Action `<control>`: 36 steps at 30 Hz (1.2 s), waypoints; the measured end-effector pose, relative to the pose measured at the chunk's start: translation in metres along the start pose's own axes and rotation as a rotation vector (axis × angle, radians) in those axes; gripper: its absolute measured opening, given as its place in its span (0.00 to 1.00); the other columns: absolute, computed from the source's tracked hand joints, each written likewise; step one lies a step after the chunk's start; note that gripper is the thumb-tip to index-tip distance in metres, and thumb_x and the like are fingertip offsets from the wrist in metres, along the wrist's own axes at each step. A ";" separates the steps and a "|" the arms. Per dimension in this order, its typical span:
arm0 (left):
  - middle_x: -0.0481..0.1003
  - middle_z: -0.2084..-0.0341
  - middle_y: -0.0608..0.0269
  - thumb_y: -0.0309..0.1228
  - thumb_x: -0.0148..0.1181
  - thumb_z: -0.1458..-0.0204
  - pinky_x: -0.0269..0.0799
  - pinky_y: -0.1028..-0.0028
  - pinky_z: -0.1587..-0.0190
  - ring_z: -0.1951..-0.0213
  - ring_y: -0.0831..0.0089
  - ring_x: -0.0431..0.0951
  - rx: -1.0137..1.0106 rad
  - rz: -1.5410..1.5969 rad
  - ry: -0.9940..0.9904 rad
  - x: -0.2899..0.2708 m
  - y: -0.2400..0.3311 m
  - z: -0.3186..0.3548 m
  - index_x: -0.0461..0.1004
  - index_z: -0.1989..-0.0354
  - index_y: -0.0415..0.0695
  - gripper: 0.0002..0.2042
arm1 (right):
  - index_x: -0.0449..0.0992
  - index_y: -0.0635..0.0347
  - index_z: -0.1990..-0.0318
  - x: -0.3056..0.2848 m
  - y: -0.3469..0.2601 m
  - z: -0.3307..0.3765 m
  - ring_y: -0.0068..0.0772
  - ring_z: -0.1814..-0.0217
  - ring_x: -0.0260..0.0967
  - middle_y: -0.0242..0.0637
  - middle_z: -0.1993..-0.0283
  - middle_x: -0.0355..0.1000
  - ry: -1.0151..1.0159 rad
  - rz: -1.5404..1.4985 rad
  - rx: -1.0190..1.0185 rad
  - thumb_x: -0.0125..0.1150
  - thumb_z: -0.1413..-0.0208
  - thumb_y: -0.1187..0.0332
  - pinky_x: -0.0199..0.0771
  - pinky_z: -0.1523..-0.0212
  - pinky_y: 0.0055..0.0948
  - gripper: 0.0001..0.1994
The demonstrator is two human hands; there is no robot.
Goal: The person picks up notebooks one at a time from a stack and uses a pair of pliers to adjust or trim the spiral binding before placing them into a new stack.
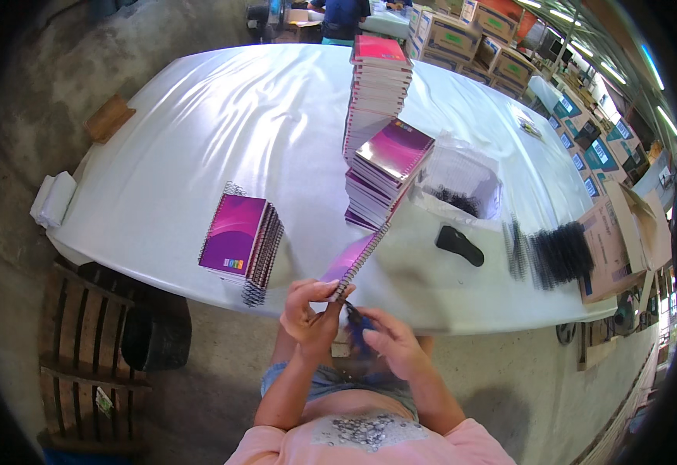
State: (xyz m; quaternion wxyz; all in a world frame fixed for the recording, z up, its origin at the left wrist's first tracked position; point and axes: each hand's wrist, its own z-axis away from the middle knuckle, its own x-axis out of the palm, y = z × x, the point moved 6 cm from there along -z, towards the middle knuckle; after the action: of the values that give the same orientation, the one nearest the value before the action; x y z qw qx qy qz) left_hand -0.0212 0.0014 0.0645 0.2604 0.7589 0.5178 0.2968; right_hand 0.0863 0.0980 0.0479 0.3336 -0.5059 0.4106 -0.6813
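While your left hand [307,310] grips the purple notebook's [352,262] near end, its long axis runs up-right toward the stacked notebooks [385,174]; your right hand [389,341] pinches blue-handled pliers [356,324] below it.

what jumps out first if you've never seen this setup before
Most striking is the tall leaning stack of purple notebooks at the middle of the white table, with a smaller pile of spiral-bound ones nearer the left edge. At the table's near edge, the left hand holds one purple notebook by its spine while the right hand works at it with a blue-handled tool. Black wire coils lie to the right.
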 end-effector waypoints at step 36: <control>0.59 0.39 0.52 0.43 0.39 0.36 0.49 0.68 0.35 0.36 0.66 0.56 -0.479 -0.085 0.328 -0.145 -0.035 -0.059 0.57 0.37 0.38 0.25 | 0.70 0.52 0.50 0.221 -0.043 -0.190 0.41 0.60 0.69 0.41 0.64 0.72 -0.919 1.353 -0.839 0.48 0.49 0.72 0.60 0.48 0.43 0.17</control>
State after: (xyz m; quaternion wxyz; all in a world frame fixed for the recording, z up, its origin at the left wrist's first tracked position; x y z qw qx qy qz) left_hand -0.1275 -0.1180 0.0545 0.3573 0.5953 0.4996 0.5181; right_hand -0.1575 -0.0327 0.1498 0.5807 -0.4584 0.6598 0.1318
